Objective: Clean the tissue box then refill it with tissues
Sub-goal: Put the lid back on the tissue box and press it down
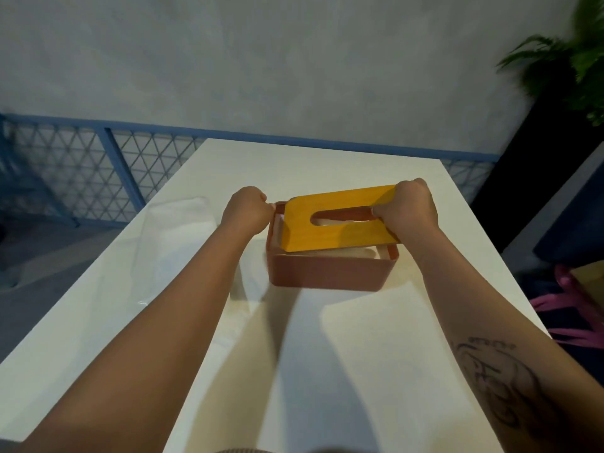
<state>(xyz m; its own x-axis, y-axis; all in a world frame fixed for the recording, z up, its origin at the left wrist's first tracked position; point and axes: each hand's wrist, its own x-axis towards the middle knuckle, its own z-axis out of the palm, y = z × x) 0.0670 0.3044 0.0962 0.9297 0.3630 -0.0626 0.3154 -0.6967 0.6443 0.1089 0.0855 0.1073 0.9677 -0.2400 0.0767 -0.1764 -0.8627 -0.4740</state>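
Observation:
A reddish-brown tissue box (330, 271) stands on the white table (359, 354), with white tissues (340, 253) showing inside it. Its yellow wooden lid (340, 228), with an oval slot, is tilted over the box, raised at the far right. My right hand (408, 209) grips the lid's right end, thumb in the slot. Against the box's far left corner my left hand (246, 209) is closed, pinching at the rim; what it pinches is not clear.
A clear plastic wrapper (179, 230) lies on the table to the left of the box. A blue lattice railing (98, 168) runs behind the table. A potted plant (562, 70) and pink straps (568, 308) are at the right.

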